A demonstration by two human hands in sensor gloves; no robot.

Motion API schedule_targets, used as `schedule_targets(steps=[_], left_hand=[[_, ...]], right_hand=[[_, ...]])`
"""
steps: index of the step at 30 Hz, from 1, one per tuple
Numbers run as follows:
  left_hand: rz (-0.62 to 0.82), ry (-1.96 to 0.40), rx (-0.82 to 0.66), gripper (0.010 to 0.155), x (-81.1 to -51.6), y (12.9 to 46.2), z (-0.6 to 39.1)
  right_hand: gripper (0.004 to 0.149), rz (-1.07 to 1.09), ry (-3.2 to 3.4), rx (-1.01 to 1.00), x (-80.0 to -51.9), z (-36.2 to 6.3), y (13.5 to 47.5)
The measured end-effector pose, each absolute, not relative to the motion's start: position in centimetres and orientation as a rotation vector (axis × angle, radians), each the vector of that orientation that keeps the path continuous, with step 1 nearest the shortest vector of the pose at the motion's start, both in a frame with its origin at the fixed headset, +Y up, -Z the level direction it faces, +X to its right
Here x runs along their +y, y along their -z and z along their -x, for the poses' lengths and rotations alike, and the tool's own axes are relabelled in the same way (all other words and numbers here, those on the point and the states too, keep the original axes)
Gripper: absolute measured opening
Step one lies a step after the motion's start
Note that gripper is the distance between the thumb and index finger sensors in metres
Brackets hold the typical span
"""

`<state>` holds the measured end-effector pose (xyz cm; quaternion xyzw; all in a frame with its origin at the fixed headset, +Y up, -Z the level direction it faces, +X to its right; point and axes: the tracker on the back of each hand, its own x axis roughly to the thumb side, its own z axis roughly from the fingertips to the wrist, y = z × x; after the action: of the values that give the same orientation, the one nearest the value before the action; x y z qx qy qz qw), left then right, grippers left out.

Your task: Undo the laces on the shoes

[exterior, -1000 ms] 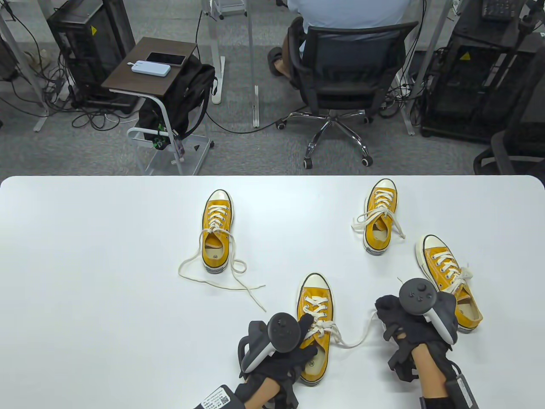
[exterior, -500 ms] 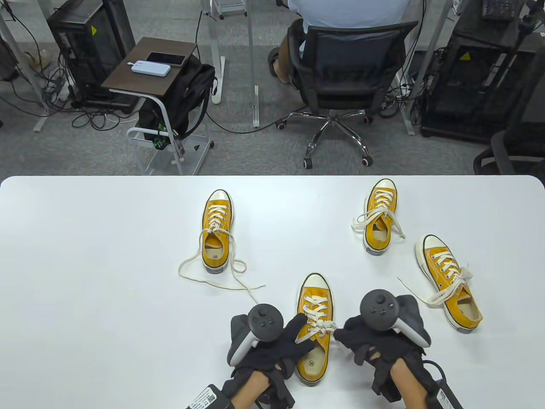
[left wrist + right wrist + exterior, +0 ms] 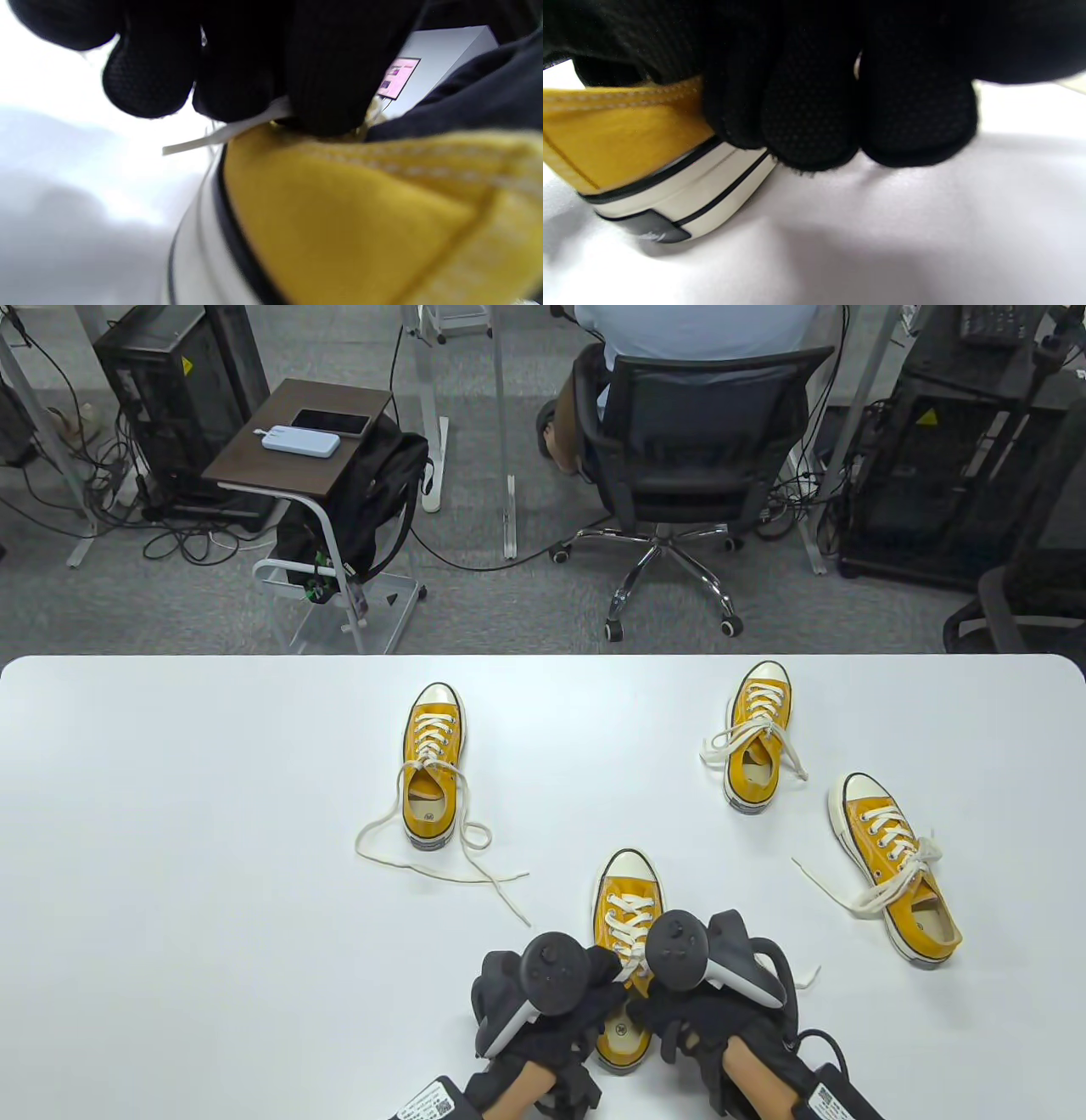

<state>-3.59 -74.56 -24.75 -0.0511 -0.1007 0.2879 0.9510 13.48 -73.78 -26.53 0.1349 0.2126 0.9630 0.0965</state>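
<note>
Sneaker (image 3: 625, 959) is lying at bottom centre of the table (image 3: 212, 857), toe pointing up-frame; left hand (image 3: 556, 997) is pinching its lace (image 3: 220, 134); right hand (image 3: 708, 993), equally near, is curling against the heel side, grip unclear.

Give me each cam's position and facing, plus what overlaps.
Table view: overhead, looking down at the white table; left hand and right hand meet over the nearest yellow canvas sneaker.
Left wrist view: low beside that sneaker; black gloved fingers on a white lace.
Right wrist view: at table level by the sneaker's heel; fingers.
Shared: all three show that sneaker.
</note>
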Motion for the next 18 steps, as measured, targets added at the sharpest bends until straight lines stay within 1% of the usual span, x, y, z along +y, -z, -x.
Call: schedule_targets(steps=[2,4,8,12,13,15,16,18], left_hand=[[0.107,-0.629,-0.201,0.038,-73.8,24.7,4.1],[0.077,-0.728,-0.163,0.038,-72.6,24.8,5.7],[-0.023,-0.91,-0.058,0.037,-71.0,25.5,10.4],[-0.104,-1.096,0.136,0.037,-70.5,26.5,16.6],[-0.11,-1.117,0.197,0.037,-70.5,26.6,18.2],[-0.125,-1.087,0.28,0.037,-70.7,26.7,20.4],[-0.131,-1.066,0.306,0.037,-70.7,26.8,21.0],[-0.085,-0.966,0.354,0.037,-71.0,26.9,22.0]], right_hand=[[0.037,-0.399,-2.849,0.631,-73.8,-13.5,26.5],[0.037,-0.398,-2.85,0.634,-73.8,-13.5,26.5],[0.037,-0.391,-2.842,0.648,-73.8,-13.5,26.6],[0.037,-0.371,-2.816,0.687,-73.9,-13.8,26.7],[0.037,-0.368,-2.808,0.695,-74.0,-13.8,26.8],[0.037,-0.36,-2.804,0.705,-74.0,-13.9,26.8],[0.037,-0.36,-2.804,0.704,-74.0,-13.9,26.8],[0.037,-0.361,-2.805,0.704,-74.0,-13.9,26.8]])
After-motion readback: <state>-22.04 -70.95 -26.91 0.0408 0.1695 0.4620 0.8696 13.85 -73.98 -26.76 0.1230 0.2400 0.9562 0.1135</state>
